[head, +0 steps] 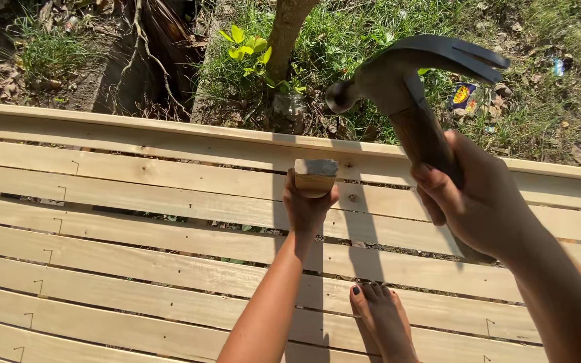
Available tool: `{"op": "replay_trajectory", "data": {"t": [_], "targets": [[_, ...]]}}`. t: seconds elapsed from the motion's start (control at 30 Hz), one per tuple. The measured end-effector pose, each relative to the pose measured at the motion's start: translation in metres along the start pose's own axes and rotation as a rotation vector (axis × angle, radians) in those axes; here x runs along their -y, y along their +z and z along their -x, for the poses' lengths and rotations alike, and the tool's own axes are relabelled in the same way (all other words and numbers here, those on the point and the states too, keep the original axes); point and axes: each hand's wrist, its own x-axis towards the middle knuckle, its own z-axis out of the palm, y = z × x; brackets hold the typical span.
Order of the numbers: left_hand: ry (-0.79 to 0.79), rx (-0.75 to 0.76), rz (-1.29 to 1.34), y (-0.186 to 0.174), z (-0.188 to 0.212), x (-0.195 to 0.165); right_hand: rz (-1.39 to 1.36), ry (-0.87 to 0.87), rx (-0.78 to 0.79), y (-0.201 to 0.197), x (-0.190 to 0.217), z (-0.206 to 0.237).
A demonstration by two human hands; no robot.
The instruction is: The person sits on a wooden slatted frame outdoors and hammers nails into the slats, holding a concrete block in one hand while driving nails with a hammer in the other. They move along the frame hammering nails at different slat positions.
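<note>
While both hands work over the slats, the scene reads so:
Left hand: fingers closed around a short wood block, holding it upright on the slats, near the top rail.
Right hand: fist wrapped tight on the handle of a claw hammer, raised above and right of the block, head well apart from it.
Foot: bare, resting on a lower slat, below the block.
Behind: grass, tree trunk.
</note>
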Motion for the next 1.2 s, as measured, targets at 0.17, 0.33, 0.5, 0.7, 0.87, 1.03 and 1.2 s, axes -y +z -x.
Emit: {"op": "replay_trajectory", "data": {"t": [0.17, 0.33, 0.5, 0.7, 0.87, 1.03, 1.2], "targets": [[-0.031, 0.004, -0.012, 0.054, 0.025, 0.025, 0.348, -0.255, -0.032, -0.03, -0.045, 0.018], [-0.035, 0.03, 0.072, 0.071, 0.045, 0.03, 0.367, -0.111, 0.163, -0.019, -0.074, 0.015], [-0.068, 0.037, 0.174, 0.075, 0.059, 0.031, 0.441, -0.02, 0.12, -0.036, -0.087, 0.032], [-0.023, 0.047, 0.079, 0.082, 0.066, 0.046, 0.387, -0.123, 0.166, -0.027, -0.132, 0.036], [-0.019, 0.046, 0.095, 0.083, 0.07, 0.04, 0.443, -0.047, 0.266, -0.015, -0.134, 0.037], [-0.12, 0.082, 0.332, 0.085, 0.076, 0.05, 0.161, -0.031, 0.049, -0.053, -0.103, 0.054], [-0.056, 0.035, 0.169, 0.1, 0.076, 0.056, 0.397, -0.175, 0.165, -0.03, -0.11, 0.023]]}}
